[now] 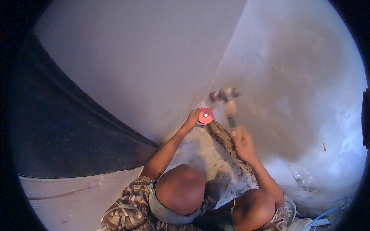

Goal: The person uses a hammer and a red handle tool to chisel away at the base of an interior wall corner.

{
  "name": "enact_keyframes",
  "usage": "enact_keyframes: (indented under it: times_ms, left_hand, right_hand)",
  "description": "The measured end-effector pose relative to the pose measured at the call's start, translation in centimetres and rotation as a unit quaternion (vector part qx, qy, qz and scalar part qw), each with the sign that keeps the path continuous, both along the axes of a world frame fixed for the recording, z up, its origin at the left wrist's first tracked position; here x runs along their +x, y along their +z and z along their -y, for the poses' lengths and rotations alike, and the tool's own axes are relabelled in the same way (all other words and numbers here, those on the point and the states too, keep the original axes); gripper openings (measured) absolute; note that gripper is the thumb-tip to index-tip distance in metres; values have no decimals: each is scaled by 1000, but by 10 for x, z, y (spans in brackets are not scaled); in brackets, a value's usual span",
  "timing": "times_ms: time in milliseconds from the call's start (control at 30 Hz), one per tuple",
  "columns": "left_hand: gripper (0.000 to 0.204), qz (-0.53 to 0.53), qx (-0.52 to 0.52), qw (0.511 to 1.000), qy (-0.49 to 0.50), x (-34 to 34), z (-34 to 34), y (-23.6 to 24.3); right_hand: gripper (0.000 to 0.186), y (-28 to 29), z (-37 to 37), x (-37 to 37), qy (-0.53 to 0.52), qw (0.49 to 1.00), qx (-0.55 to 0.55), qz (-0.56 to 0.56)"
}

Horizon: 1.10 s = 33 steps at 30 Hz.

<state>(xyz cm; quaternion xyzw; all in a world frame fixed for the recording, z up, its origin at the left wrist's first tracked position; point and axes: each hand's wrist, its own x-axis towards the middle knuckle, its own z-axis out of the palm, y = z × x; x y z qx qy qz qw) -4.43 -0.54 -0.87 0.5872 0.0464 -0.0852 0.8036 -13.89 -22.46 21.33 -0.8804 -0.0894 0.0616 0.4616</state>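
Note:
My left hand [194, 116] is wrapped round a chisel with a round red hand guard [208, 119]; the chisel's struck end shows as a metal spot in the guard's middle, while its shaft and tip are hidden below. In my right hand [243, 143] is a hammer [231, 109], its head up and a little beyond the guard, apart from the chisel. Motion blurs the hammer. Beneath both hands a rough brown channel [220, 134] of broken material runs along the foot of the wall.
Pale walls [154, 57] meet at a corner ahead. A dark panel [73, 127] stands at the left. My bent knees [181, 188] are close below my hands. A blue cord [327, 212] lies at the lower right, and dusty rubble [231, 173] lies between the knees and the channel.

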Motion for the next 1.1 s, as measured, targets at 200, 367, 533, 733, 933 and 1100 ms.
enact_keyframes:
  times_ms: [200, 367, 533, 733, 933, 1100]
  left_hand:
    - [58, 20, 64, 997, 23, 1, -2, -4]
    - [59, 21, 51, 998, 33, 7, 10, -6]
    - [56, 3, 100, 992, 73, -4, 14, -16]
    - [55, -6, 70, 997, 30, -9, 6, 24]
    - [57, 49, 118, 988, 85, 0, -18, -18]
    - [60, 32, 124, 990, 60, -4, 1, -9]
  right_hand:
    - [44, 184, 2, 71, 238, 801, 497, 236]
    - [40, 4, 28, 59, 84, 972, -1, 221]
    - [43, -102, 30, 18, 51, 992, -98, -52]
    - [44, 27, 24, 2, -46, 997, -58, 1]
    - [44, 222, 1, 62, 365, 755, 491, 238]
    - [39, 48, 13, 58, 157, 945, 39, 285]
